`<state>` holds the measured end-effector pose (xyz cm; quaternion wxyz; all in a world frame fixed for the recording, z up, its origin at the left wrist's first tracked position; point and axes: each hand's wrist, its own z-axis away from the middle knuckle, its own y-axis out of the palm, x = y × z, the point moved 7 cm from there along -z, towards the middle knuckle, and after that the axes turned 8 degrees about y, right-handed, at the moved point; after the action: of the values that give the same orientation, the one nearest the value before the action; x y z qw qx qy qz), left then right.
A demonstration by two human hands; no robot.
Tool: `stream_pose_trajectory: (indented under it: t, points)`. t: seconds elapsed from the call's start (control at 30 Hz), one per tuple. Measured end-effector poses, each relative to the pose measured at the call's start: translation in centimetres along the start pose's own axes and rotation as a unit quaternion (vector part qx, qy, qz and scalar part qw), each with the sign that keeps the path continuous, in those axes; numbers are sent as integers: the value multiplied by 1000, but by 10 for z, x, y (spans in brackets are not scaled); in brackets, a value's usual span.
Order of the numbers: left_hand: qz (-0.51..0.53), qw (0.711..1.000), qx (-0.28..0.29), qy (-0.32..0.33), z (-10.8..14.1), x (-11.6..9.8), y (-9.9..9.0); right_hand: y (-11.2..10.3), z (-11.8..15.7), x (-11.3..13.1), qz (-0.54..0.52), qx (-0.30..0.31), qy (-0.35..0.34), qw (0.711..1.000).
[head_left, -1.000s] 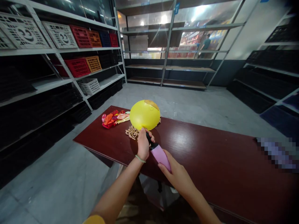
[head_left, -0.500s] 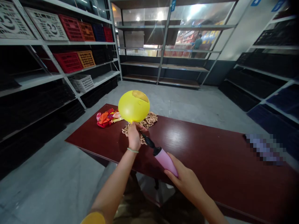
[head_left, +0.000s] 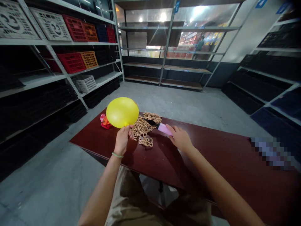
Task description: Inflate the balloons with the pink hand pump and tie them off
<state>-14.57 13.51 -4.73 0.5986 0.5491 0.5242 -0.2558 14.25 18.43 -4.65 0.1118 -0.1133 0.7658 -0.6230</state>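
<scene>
A round yellow balloon (head_left: 122,112), blown up, stands over the left part of the dark red table (head_left: 207,163). My left hand (head_left: 122,138) is closed on its neck, pinching it from below. In my right hand (head_left: 180,137) is a pink balloon pump (head_left: 165,128) with a black nozzle end, which points left over a pile of tan chain-like pieces (head_left: 142,127). The nozzle is apart from the balloon. Red and orange uninflated balloons (head_left: 105,121) lie on the table, partly hidden behind the yellow one.
A pixelated purple item (head_left: 270,153) lies at the table's right end. Shelves with red crates (head_left: 72,61) and white crates (head_left: 85,83) line the left. A metal rack (head_left: 162,67) stands at the back, and dark bins (head_left: 256,91) fill the right. Beyond the window is a person (head_left: 199,45).
The balloon, pinched in my left hand, has moved left and slightly down. My right hand has carried the pump forward over the tan pile, and its nozzle has parted from the balloon's neck.
</scene>
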Motion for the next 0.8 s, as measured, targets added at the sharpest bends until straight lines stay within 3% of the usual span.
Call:
stream_pose_trajectory:
  t: [0.2, 0.37, 0.57, 0.67, 0.8]
  points:
    - [-61, 997, 55, -11, 17, -6, -1, 24, -8, 8, 8, 2, 0, 1000]
    - [-85, 990, 110, -27, 23, -2, 12, 22, -8, 5, -7, -18, 0, 1000]
    - [-89, 983, 159, -40, 28, 3, 29, 20, -11, -4, -48, 2, 17, 999]
    - [-96, 976, 189, -43, 31, 1, 36, 0, -7, -12, -82, -33, 18, 996]
    - [-140, 957, 245, -63, 36, -4, 52, -73, 16, -18, -134, -195, 35, 971]
